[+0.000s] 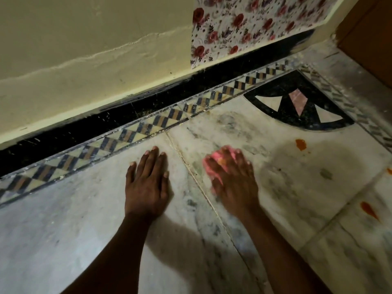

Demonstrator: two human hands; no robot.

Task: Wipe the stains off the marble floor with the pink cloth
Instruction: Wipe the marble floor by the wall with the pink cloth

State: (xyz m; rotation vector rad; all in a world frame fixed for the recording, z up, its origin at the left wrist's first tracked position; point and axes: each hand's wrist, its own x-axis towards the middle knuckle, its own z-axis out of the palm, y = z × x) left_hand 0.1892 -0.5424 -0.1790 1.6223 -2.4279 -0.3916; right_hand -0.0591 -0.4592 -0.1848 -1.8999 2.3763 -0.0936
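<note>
My right hand (234, 181) presses a bunched pink cloth (209, 163) flat against the white marble floor (297, 187); the hand is blurred and most of the cloth is hidden under my fingers, with an orange smear showing on it. My left hand (147, 185) lies flat on the floor with fingers spread, holding nothing, just left of a tile joint. An orange stain (301, 144) sits to the right of the cloth. A longer orange-red stain (369, 210) lies further right. A third orange spot (389, 171) touches the right edge.
A patterned border strip (148, 124) and a black skirting (84, 128) run along the cream wall (84, 49) beyond my hands. A floral covering (244, 24) hangs at the top. A black inlaid corner motif (297, 107) lies at upper right, with a brown wooden surface (369, 39) behind.
</note>
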